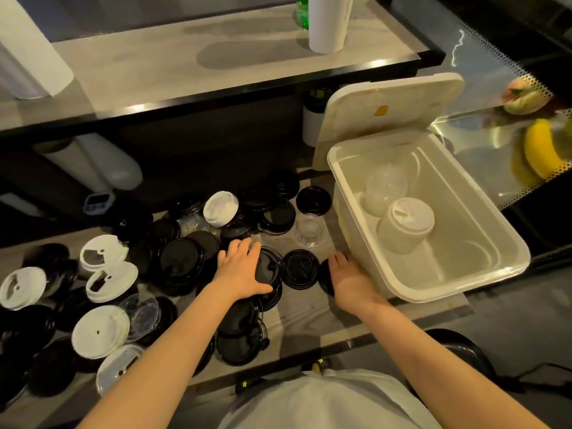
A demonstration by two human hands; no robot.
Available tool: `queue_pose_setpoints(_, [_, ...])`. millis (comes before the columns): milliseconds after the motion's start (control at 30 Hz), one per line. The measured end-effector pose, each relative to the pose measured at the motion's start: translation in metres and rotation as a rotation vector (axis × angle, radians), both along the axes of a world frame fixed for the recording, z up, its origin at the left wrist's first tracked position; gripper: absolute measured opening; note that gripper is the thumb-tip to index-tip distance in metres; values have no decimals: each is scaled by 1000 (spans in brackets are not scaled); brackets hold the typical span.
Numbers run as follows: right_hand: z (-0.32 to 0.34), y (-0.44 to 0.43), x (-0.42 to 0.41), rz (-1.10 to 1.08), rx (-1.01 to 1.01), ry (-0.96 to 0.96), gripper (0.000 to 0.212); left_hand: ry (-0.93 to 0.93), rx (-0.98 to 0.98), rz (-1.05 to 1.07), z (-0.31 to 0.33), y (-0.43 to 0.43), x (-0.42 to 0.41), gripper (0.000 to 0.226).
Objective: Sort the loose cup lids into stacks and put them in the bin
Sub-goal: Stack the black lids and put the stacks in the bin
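Observation:
Many loose black lids (179, 261), white lids (100, 331) and clear lids (311, 232) lie scattered over the wooden counter. My left hand (243, 269) lies flat with straight fingers on a black lid (269, 267). My right hand (348, 278) rests open beside another black lid (325, 275), close to the bin's near corner. A single black lid (300, 269) lies between the hands. The white bin (464, 286) stands at the right with its cover (390, 109) tipped up behind it. Inside are a stack of white lids (405, 224) and a stack of clear domed lids (385, 188).
A raised shelf (192, 69) runs along the back, bearing a white roll (329, 23) and a green bottle (302, 12). A small timer (99, 202) sits under it. A glass display case with bananas (538, 150) stands at the right. A black stool (458, 348) is near my right elbow.

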State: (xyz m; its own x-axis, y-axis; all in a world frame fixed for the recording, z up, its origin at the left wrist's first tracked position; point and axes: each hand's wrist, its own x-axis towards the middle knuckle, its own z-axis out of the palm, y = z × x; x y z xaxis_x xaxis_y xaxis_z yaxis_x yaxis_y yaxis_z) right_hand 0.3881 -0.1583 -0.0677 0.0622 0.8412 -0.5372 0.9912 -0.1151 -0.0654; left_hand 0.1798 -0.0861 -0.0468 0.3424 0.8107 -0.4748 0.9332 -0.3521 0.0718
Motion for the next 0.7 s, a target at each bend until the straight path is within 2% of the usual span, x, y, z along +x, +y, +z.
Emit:
queue_pose_setpoints(100, [2,-1,0,-15,40,24,68,-71,66,8,3,-2,0,98])
queue_pose_setpoints(200, [16,-4,-5,-57,112,72,77,-210,180,31,10,-6,1,76])
queue_pose_setpoints(267, [26,-5,-8,-93,227,181,80,-364,231,47,18,-9,4,60])
queue_pose_setpoints(333, [36,-3,-14,-92,369,373,83,-575,151,137,22,-10,7,49])
queue_pose_setpoints(400, [47,2,-22,-4,475,502,87,-769,-28,312,29,-13,9,36])
queue_pose_setpoints(467, [58,8,-34,76,541,565,90,-877,-99,399,35,-16,5,8])
queue_pose_setpoints(567, [62,15,-49,187,595,577,90,-928,-165,463,38,-21,-9,31])
queue_pose_setpoints(633, [58,17,-55,234,580,584,91,-950,-227,537,38,-25,-23,26])
queue_pose_setpoints(700, [52,19,-58,205,538,608,87,-951,-232,625,34,-25,-37,32])
